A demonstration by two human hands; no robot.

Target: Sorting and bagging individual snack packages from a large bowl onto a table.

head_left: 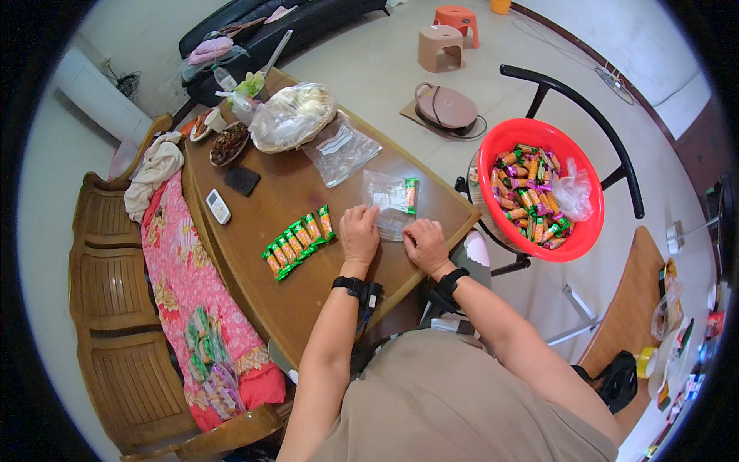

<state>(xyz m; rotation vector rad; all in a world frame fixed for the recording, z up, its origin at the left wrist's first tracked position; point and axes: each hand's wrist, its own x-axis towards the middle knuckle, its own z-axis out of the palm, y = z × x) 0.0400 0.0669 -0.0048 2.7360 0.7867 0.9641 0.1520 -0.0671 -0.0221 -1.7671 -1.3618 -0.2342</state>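
A clear plastic bag [389, 223] lies flat on the wooden table [254, 254] in front of me. One green-and-orange wrapped snack [411, 196] is at its far right side; whether it is inside or on top I cannot tell. At the bag's left edge, my left hand [360, 236] has its fingers closed on the plastic. My right hand [427, 245], also closed, pinches the near right corner of the bag. To the left of my left hand, several of the same wrapped snacks [299, 240] lie side by side in a slanting row.
A red basin [493, 165] of wrapped snacks stands on a black-framed chair [627, 154] at right. More clear bags [339, 154] and a basket [265, 146] lie farther back, near a white remote [218, 206]. Filled packs [204, 346] rest on the bench at left.
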